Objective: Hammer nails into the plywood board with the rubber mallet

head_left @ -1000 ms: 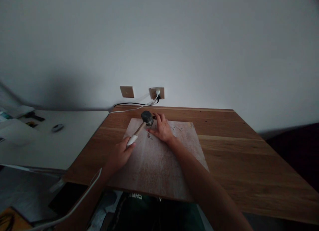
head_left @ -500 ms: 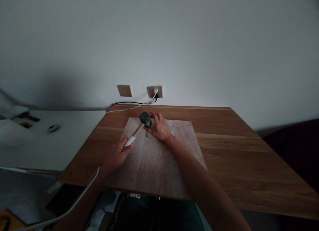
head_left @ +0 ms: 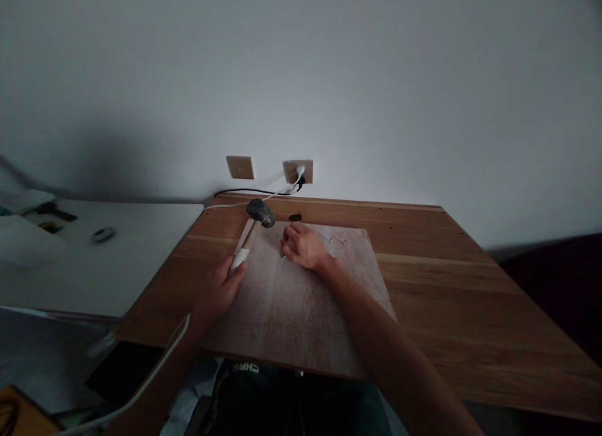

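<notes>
1. Far left, a white table bears a computer mouse, pale on top with a darker side; other items behind it are too blurred to name.
2. The left hand is wrapped around the grip of a mallet, above the left part of a board.
3. The mallet has a rounded, dark grey, scuffed head, a bare wooden shaft and a white grip. It slants up and away from the hand, its head over the board's far left corner in view; whether they touch cannot be told.
4. The board, pinkish-brown with pale streaks, lies flat on a wooden table.
5. Beyond, a gold-toned wall socket holds a white plug and a black plug.
6. A small dark object lies near the board's far edge.
7. The right hand is low over the board, fingers curled. A tiny shiny piece shows at the fingertips; whether they pinch it cannot be told.
8. Right of that hand, thin metal pieces lie on the board.
</notes>
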Available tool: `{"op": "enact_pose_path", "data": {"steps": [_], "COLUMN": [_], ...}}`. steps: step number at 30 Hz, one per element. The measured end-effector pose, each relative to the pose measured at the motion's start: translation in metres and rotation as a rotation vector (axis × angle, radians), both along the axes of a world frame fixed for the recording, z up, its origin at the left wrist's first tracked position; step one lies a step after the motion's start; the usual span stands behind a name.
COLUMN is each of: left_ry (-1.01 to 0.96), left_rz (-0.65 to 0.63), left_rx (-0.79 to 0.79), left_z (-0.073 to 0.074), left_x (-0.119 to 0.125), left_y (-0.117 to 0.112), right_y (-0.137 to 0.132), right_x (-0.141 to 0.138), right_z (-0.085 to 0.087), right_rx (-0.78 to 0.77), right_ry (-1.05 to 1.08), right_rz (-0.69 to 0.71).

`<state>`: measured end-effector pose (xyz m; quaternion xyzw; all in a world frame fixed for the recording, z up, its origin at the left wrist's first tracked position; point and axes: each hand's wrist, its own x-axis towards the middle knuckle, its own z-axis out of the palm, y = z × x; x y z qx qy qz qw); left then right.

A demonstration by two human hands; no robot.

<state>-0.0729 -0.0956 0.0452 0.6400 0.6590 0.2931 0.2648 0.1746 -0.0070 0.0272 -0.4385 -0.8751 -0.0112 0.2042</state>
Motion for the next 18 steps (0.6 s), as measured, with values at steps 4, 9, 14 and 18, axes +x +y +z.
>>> {"op": "enact_pose_path", "data": {"steps": [4, 9, 14, 18], "left_ry": [0.036, 0.032, 0.045, 0.034], "left_rz": [-0.028, -0.068, -0.097, -0.072], "left_rx": [0.03, 0.03, 0.003, -0.021], "left_z": [0.006, 0.003, 0.002, 0.003], "left_x": [0.006, 0.009, 0.006, 0.005], "left_y": [-0.004, -0.005, -0.003, -0.002], "right_y": [-0.003, -0.004, -0.008, -0.009], "right_x": [-0.004, -0.009, -0.011, -0.01], "right_z": [0.003, 0.006, 0.013, 0.014], "right_rx": [-0.06, -0.096, -0.134, -0.142], "right_ry": [-0.117, -0.208, -0.252, -0.255], "right_rz": [0.061, 0.044, 0.011, -0.01]}}
